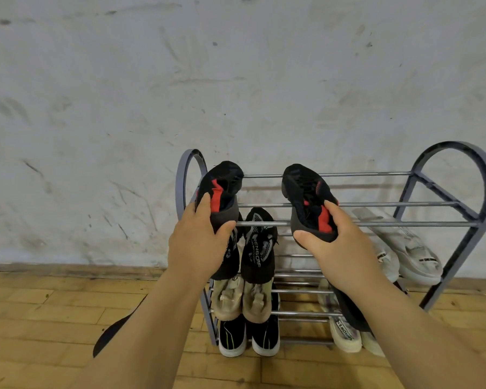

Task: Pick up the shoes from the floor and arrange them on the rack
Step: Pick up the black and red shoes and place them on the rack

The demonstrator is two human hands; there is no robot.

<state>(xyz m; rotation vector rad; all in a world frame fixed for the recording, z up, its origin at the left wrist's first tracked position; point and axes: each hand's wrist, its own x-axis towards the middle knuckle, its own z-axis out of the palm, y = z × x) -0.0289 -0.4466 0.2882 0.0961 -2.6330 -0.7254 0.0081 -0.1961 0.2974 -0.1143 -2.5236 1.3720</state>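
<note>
I hold a pair of black shoes with red lining over the top tier of a grey metal shoe rack [376, 204]. My left hand [199, 240] grips the heel of the left black-and-red shoe [225, 186], whose toe points up over the rack's back bar. My right hand [340, 242] grips the heel of the right black-and-red shoe [306, 197], which lies across the top bars. On the lower tiers sit a black patterned pair [257, 245], a beige pair [243, 300], a black-and-white pair [249, 336] and white slippers [404, 248].
A dark flat object [110, 336] lies on the wooden floor left of the rack, partly behind my left forearm. Pale shoes [345, 332] sit at the rack's lower right. A scuffed white wall [152, 108] stands directly behind the rack.
</note>
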